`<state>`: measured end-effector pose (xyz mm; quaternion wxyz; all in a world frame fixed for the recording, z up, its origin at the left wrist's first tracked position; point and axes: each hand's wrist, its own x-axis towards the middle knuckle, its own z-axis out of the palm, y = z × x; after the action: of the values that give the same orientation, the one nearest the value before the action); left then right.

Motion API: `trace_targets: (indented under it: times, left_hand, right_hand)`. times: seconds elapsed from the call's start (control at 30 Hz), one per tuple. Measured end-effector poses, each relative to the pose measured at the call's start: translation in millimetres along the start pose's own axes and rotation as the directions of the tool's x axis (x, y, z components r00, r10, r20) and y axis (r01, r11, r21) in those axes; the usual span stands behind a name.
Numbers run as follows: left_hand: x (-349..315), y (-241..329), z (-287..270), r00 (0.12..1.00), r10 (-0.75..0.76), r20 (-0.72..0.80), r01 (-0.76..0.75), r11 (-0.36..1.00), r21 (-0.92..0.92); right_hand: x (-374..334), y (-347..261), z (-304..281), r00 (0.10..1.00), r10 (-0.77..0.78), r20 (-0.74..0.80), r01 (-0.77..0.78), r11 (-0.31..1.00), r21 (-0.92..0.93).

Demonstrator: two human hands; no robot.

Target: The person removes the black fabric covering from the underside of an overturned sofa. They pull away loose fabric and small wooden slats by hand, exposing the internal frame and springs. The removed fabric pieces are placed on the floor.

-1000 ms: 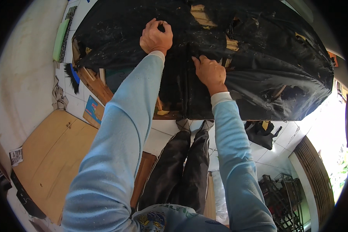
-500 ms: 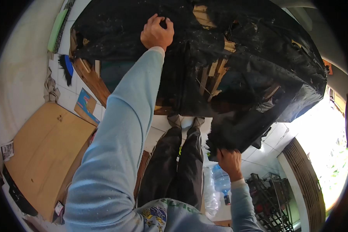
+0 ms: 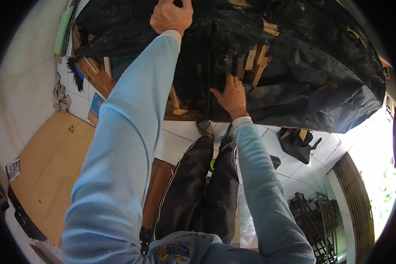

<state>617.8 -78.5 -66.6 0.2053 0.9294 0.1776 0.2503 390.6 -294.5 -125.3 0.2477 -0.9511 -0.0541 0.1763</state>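
Observation:
A large wooden-framed piece covered in torn black fabric (image 3: 303, 103) fills the far part of the view. Split wood pieces (image 3: 257, 64) show through its holes. My left hand (image 3: 172, 16) is on the fabric near the upper edge, fingers curled round a bit of it and partly cut off by the frame. Lower down, near the middle, my right hand (image 3: 234, 96) rests against the fabric, its thumb and fingers apart. Nothing is held in it.
A tan wooden board (image 3: 53, 167) leans at the left. A black scrap (image 3: 299, 145) lies on the white tiles at the right, with a dark metal rack (image 3: 314, 224) nearer. A blue brush with black bristles (image 3: 76, 75) lies far left, beside the frame.
My right hand has let go of the loose hanging flap of black fabric and moved up and left onto the cover. The left hand keeps its curled grip, now higher in view.

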Motion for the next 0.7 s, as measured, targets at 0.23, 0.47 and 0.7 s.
trace_targets:
  times: [0.23,0.47,0.7]
  left_hand:
    - [-4.5,-7.1,-0.1,1.0,-0.005,0.006,0.005,1.0,0.014]
    - [-4.9,4.5,-14.1,0.99,-0.076,0.121,0.07,0.996,0.051]
    - [1.9,3.9,0.5,0.997,-0.058,0.04,0.059,0.998,-0.004]
  right_hand:
    - [-4.8,-14.0,46.3,0.952,0.301,-0.055,-0.29,0.944,0.155]
    - [-17.1,-18.8,44.2,0.952,0.305,-0.027,-0.297,0.941,0.163]
    - [-179.0,-1.2,31.5,0.98,0.198,-0.006,-0.19,0.946,0.263]
